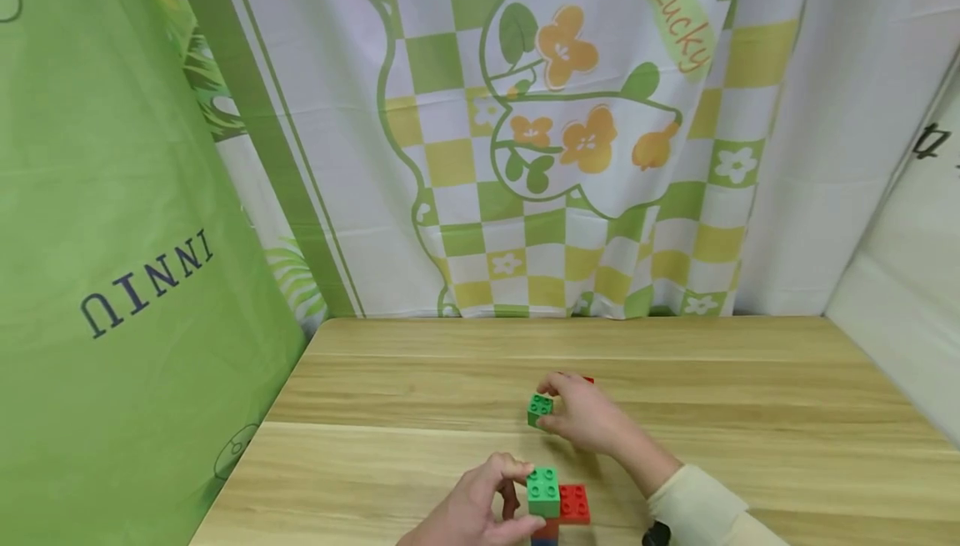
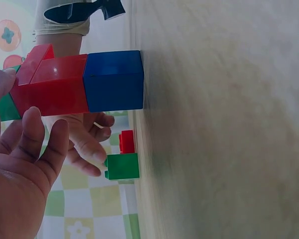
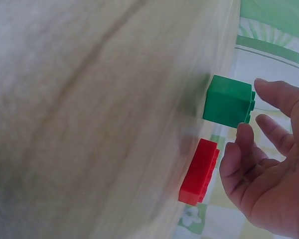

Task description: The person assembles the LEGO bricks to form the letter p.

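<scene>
In the head view, my left hand (image 1: 468, 506) grips the upper part of a toy-brick stack near the table's front. On top is a green brick (image 1: 543, 488). Below it, red bricks (image 2: 60, 84), one jutting to the right, sit over a blue brick (image 2: 114, 79) at the table. My right hand (image 1: 588, 414) reaches farther back, its fingers spread about a loose green brick (image 1: 536, 414) with studs up. A small gap shows between thumb and brick in the right wrist view. Beside it lies a low red brick (image 3: 199, 172), mostly hidden by my right hand in the head view.
The wooden table (image 1: 390, 396) ends at a patterned curtain (image 1: 525, 237) at the back. A green cloth (image 1: 135, 196) hangs on the left, a white one (image 1: 915, 279) on the right. A dark band (image 1: 657, 534) is at my right wrist.
</scene>
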### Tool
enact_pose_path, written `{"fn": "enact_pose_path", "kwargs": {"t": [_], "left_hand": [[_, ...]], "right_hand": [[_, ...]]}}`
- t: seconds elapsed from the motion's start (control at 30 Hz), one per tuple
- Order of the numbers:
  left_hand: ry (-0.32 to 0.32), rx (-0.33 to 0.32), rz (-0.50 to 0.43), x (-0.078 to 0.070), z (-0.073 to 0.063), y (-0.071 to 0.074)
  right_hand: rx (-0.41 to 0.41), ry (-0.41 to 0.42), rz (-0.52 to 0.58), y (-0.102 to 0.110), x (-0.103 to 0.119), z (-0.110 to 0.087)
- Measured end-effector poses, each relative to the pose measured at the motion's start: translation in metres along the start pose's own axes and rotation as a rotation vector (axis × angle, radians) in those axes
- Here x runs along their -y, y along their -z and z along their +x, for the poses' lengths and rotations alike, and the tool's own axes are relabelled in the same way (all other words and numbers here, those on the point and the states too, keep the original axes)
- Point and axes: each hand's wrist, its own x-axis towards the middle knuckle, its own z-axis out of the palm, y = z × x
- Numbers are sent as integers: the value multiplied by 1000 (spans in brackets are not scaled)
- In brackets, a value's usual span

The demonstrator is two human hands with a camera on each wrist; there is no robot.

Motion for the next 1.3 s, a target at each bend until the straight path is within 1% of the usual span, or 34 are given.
{"fn": "enact_pose_path", "kwargs": {"t": [0.07, 0.2, 0.27, 0.37, 0.5, 0.6, 0.7, 0.77, 0.87, 0.93, 1.03, 1.17, 1.3], "left_hand": [[10, 5, -7, -1, 0, 0], [30, 13, -18, -1, 0, 0], [34, 13, -12, -1, -1, -1], [35, 14, -4, -1, -1, -2], [54, 24, -7, -2, -2, -2], [68, 29, -14, -3, -3, -2], [81, 31, -20, -3, -5, -2], [90, 33, -17, -3, -5, -1], [102, 33, -20, -4, -6, -2], [104, 33, -18, -4, -5, -2], [105, 32, -16, -4, -4, -1], [100, 31, -14, -5, -4, 1], [68, 19, 2, -4, -3, 0]], "right_hand": [[16, -11, -1, -1, -1, 0], [46, -26, 39, -4, -5, 0], [45, -26, 54, -5, -7, 1], [30, -16, 39, -5, -9, 1], [23, -1, 18, -2, -12, -3], [31, 11, 27, 3, -14, -9], [56, 38, 50, 13, -15, -15], [74, 75, 63, 21, -15, -21], [94, 141, 77, 35, -17, -32], [108, 166, 100, 45, -17, -42], [134, 164, 144, 60, -15, -57], [151, 150, 173, 77, -11, -74], [144, 183, 169, 90, -5, -88]]}}
